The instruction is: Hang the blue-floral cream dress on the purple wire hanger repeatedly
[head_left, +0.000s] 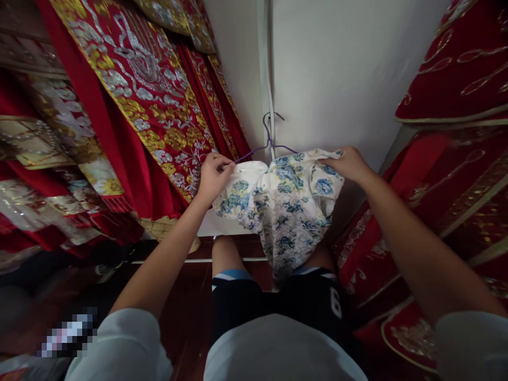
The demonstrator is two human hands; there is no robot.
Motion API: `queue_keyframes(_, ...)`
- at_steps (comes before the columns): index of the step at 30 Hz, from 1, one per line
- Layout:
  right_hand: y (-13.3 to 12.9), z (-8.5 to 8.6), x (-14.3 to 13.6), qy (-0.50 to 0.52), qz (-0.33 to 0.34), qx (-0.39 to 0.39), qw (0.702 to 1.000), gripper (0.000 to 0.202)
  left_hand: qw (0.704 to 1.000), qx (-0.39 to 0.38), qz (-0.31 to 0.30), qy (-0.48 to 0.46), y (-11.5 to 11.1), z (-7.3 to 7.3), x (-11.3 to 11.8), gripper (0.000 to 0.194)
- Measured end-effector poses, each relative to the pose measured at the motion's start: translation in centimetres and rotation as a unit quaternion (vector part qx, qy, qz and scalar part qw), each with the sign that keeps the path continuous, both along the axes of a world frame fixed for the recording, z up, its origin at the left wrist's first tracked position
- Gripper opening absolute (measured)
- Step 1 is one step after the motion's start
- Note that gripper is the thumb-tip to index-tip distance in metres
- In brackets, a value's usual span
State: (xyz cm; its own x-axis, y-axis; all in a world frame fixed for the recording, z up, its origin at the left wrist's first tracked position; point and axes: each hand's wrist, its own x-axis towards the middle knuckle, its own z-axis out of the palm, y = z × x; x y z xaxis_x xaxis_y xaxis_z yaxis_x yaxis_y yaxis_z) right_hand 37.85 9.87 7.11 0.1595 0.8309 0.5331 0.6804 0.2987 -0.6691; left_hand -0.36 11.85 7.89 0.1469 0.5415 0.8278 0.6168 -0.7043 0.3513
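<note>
A white short-sleeved shirt (pixel 289 206) with blue and yellow flowers hangs in front of my legs. The purple hanger (pixel 270 145) shows above its collar, with the hook over a small fixture on the wall. My left hand (pixel 216 177) is closed at the shirt's left shoulder, thumb against the fingers, near the hanger's left arm. At the opposite shoulder my right hand (pixel 347 164) pinches the cloth and spreads it outward. The shirt's hem hangs between my knees, and its inner side is hidden.
Red garments with gold and silver embroidery (pixel 151 90) hang close on the left. More red embroidered clothes (pixel 448 79) crowd the right side. Ahead is a pale wall (pixel 337 69) with a white vertical cable (pixel 264 53). Below lies a dark reddish floor (pixel 186 317).
</note>
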Motion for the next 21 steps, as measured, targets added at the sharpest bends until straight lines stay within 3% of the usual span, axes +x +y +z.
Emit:
queue_keyframes(3, -1.3, 1.1, 0.4, 0.03, -0.003, -0.072, 0.997, 0.024, 0.999, -0.025, 0.002, -0.025, 0.7, -0.8, -1.5, 0.019)
queue_keyframes(7, -1.7, 1.7, 0.7, 0.08, 0.043, -0.131, 0.987, 0.019, 0.995, -0.079, -0.031, -0.048, 1.1, -2.2, -2.3, 0.027)
queue_keyframes(12, -1.9, 1.9, 0.7, -0.039, 0.072, -0.182, 0.98, 0.02, 0.995, -0.035, -0.014, -0.092, 0.8, -2.4, -2.4, 0.026)
queue_keyframes(14, -2.4, 2.4, 0.7, -0.04, 0.074, -0.193, 0.978, 0.023, 0.996, -0.028, -0.006, -0.087, 0.9, -2.2, -2.6, 0.024)
queue_keyframes(17, -3.6, 3.4, 0.4, 0.113, 0.124, -0.207, 0.964, 0.023, 0.996, -0.033, -0.014, -0.078, 1.2, -2.0, -3.0, 0.026)
queue_keyframes(21, -4.7, 3.0, -1.4, 0.353, 0.175, -0.265, 0.88, 0.026, 0.996, -0.053, -0.033, -0.068, 1.6, -2.3, -2.8, 0.03)
